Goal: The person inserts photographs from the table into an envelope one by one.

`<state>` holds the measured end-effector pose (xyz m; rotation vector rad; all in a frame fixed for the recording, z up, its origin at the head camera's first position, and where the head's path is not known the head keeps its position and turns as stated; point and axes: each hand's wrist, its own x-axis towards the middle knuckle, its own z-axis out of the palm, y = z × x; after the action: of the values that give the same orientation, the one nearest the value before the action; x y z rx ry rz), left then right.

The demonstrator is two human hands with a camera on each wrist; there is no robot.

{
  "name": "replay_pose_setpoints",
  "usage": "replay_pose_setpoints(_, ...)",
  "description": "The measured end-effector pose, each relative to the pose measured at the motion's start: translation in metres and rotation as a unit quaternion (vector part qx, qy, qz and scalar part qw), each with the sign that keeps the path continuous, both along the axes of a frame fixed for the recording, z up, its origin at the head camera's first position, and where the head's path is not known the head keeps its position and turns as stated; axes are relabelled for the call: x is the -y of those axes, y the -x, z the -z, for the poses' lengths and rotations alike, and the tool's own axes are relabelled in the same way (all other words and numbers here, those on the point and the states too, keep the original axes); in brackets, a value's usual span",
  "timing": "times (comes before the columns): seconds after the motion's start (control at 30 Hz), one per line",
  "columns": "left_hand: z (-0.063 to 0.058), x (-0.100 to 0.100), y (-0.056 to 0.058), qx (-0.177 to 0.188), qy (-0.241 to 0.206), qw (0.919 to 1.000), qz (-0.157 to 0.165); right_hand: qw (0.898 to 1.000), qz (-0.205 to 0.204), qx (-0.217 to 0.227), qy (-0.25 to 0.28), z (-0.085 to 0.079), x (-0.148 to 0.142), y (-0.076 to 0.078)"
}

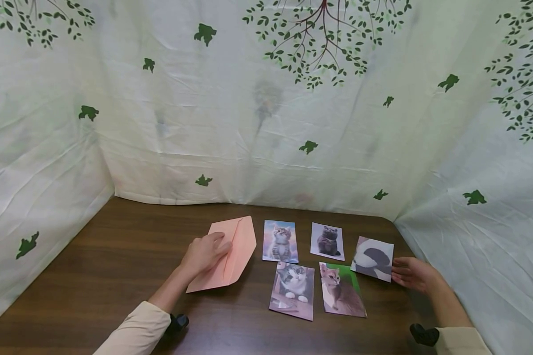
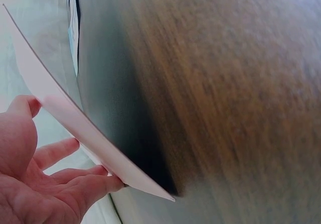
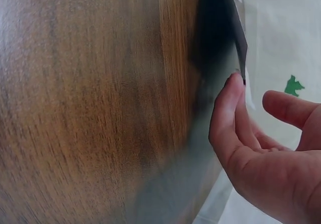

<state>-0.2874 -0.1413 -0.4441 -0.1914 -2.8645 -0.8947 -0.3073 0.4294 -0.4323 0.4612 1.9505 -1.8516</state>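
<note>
Left hand (image 1: 206, 251): thumb and bent fingers grip the envelope (image 1: 243, 249). Right hand (image 1: 413, 275): fingers together, slightly bent, thumb spread clear, fingertips touching the right edge of the end card (image 1: 373, 259). From the right wrist view I get that card tilted, dark shadow under it.

Envelope is smooth matte pink paper, creased, pointed flap to the right, tilted with shadow beneath. It's under the left hand, well apart from the right.

Between envelope and end card I count four cat photos, thin rectangles, in two rows: kitten card (image 1: 268, 241) and dark-cat card (image 1: 315, 241) at the back, tabby card (image 1: 275, 301) and green card (image 1: 354, 281) in front. End card and green card nearly meet; can't tell if they touch.

Wood-grain table (image 1: 107, 256): I've got wide room left of the envelope, a narrow strip right of the right hand. Wrinkled leaf-print cloth (image 1: 182, 123) bounds the back and both sides.
</note>
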Motion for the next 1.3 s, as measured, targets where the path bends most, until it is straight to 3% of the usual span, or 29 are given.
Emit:
replay_pose_setpoints(0.27, 0.0, 0.001, -0.002, -0.004, -0.001, 1.0, 0.003, 0.999, -0.006, -0.004, -0.041, 0.001, 0.003, 0.003)
replay_pose_setpoints(0.53, 0.001, 0.001, -0.001, -0.005, 0.001, 1.0, 0.002, 1.0, 0.011, -0.004, 0.004, 0.0, 0.005, 0.007)
replay_pose_setpoints(0.67, 0.002, 0.001, 0.0, -0.007, 0.002, 1.0, 0.0, 1.0, 0.015, -0.014, -0.005, 0.002, 0.005, 0.009)
replay_pose_setpoints(0.97, 0.004, 0.001, 0.001, -0.006, 0.004, 1.0, 0.002, 0.996, 0.079, -0.041, -0.006, 0.003, 0.008, 0.008)
replay_pose_setpoints(1.3, 0.005, 0.001, 0.001, -0.005, 0.005, 1.0, 0.0, 0.992, 0.12, -0.04, -0.02, -0.009, 0.012, 0.01)
